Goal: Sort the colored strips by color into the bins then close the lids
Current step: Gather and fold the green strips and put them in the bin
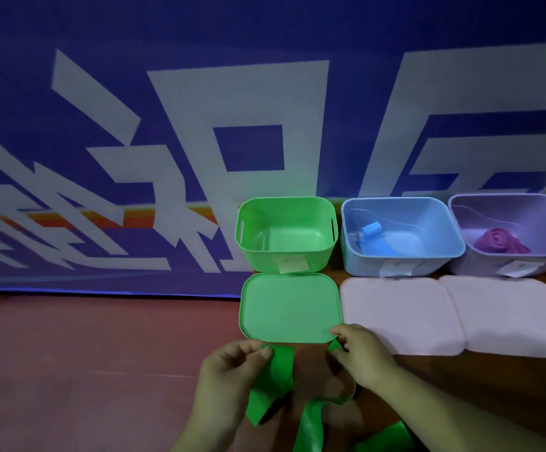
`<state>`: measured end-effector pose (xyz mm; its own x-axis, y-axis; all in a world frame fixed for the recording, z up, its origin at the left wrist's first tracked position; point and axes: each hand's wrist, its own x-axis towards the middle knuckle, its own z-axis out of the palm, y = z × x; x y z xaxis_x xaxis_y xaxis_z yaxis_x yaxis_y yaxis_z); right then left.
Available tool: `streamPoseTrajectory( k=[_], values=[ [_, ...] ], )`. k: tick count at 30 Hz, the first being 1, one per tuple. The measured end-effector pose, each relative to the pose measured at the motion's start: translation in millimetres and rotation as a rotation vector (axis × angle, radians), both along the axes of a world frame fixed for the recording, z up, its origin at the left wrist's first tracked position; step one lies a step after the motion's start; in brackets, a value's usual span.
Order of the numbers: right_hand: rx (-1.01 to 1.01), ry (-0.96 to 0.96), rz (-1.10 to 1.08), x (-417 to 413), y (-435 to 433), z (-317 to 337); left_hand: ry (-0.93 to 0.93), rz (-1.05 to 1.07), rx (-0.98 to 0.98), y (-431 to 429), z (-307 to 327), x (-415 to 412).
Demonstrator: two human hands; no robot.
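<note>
The green strip [276,376] is sagging in a slack loop between both hands, its long axis running side to side, loose tails trailing toward the person. The left hand [229,376] is pinching one end and the right hand [361,353] is pinching the other, both equally near it. Straight ahead of the hands the green lid [289,308] is lying flat, and just beyond it the open green bin [286,256] is standing, so the carry is likely going forward over the lid
</note>
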<state>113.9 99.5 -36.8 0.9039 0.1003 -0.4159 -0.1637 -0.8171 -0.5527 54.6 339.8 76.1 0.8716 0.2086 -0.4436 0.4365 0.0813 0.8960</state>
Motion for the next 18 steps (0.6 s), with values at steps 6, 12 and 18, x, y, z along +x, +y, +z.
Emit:
streamPoseTrajectory(
  k=[6,12,18],
  values=[
    [0.022,0.033,0.040,3.6,5.0,-5.2,0.013,0.004,-0.015,2.8,0.3,13.6],
    [0.203,-0.091,-0.009,-0.5,-5.2,40.0,-0.004,0.026,-0.132,-4.3,18.0,27.5],
    [0.360,-0.293,0.005,-23.0,-9.7,125.0,-0.012,0.026,-0.297,-19.4,46.0,31.8]
  ],
)
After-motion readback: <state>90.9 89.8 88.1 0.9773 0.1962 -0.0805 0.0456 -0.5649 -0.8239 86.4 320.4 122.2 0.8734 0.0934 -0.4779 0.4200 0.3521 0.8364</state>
